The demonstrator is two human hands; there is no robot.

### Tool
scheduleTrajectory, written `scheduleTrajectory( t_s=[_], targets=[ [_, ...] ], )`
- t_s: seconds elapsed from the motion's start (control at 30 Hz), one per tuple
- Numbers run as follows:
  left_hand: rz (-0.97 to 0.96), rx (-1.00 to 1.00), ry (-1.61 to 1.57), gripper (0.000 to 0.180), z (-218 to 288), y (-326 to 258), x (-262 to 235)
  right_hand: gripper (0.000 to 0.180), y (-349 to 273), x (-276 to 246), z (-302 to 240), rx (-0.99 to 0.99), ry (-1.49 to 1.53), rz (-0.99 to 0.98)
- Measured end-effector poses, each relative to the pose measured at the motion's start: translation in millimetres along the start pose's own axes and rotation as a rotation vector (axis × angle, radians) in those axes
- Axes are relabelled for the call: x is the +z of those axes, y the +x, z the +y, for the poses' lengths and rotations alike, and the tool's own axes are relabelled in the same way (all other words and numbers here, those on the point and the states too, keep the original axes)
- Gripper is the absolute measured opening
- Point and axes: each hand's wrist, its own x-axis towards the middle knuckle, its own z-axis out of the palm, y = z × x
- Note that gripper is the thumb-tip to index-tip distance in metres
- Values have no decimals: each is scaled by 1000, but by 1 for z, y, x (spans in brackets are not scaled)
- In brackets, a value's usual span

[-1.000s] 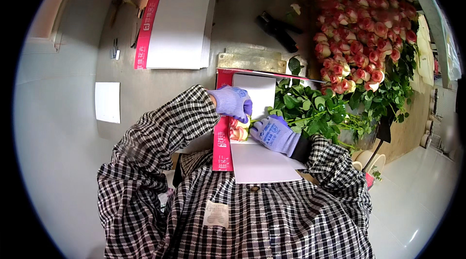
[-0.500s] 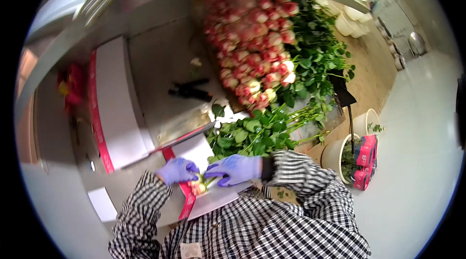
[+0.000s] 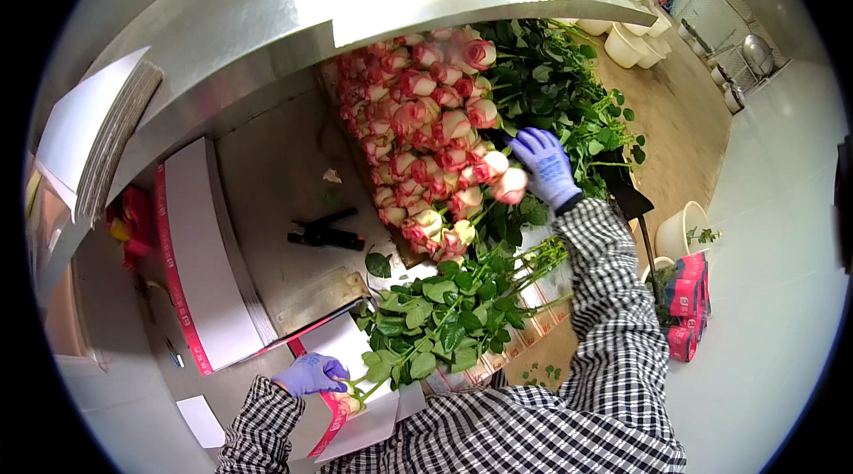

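Note:
My left hand (image 3: 313, 374), in a purple glove, is closed at the pale pink rose (image 3: 348, 400) lying on a white sheet with a red band (image 3: 334, 425). Its fingertips pinch just behind the bloom, partly hiding it. Leafy green stems (image 3: 444, 318) spread to the right of that rose. My right hand (image 3: 544, 165), also gloved, reaches out to the right edge of a large pile of pink-and-cream roses (image 3: 418, 114). Its fingers are apart over the stems, close to one bloom (image 3: 510, 185) that juts from the pile; the thumb is mostly hidden.
A stack of white sheets with red edging (image 3: 209, 252) lies at the left. Black-handled clippers (image 3: 327, 231) rest on the metal table (image 3: 275, 154). A metal shelf (image 3: 240, 39) crosses above the far side. White buckets (image 3: 680, 230) and red-banded packages (image 3: 686, 301) stand at the right.
My right hand has left the sheet and moved far right to the rose pile. My left hand stays by the rose on the sheet. The view has shifted.

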Motion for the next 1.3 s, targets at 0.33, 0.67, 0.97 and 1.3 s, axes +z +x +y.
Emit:
scheduleTrajectory(
  t_s=[0.33,0.67,0.97,1.3],
  targets=[
    [-50,-21,2,39,6,1,-4,8,47,-170,40,298,221,633],
    [-3,-63,-95,36,1,0,2,21,41,-248,40,176,511,823],
    [22,-16,-63,33,1,-1,2,40,-1,-304,-74,43,622,233],
    [739,285,-51,49,-18,-13,46,22,-62,-43,-376,-207,1179,-468]
  ],
)
